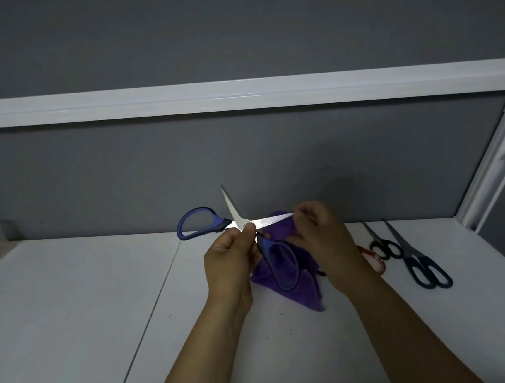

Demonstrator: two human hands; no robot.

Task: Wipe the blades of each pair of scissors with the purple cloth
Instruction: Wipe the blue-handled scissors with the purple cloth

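Head view: blue-handled scissors (241, 222) are held above the white counter (72, 314), near its back edge and in front of a grey wall. They are opened wide. One blade points up and slightly left, and the other runs almost level to the right. One handle loop sticks out to the left and the other hangs down between the two wrists.

The left hand (229, 254) has its grip closed on the scissors, thumb and fingertips pinching at the pivot where the blades cross. The right hand (319, 231) has its fingers curled at the far tip of the level blade, its grip closed over the bunched purple cloth (303, 293). Whether cloth lies between fingertips and steel cannot be told.

The cloth hangs down under both hands to a corner low over the counter; contact there is unclear.

On the counter to the right lie small black-handled scissors (386, 248) and, just beside them, longer teal-handled scissors (426, 267), both closed. A red-handled pair (376, 261) is partly hidden behind the right wrist.
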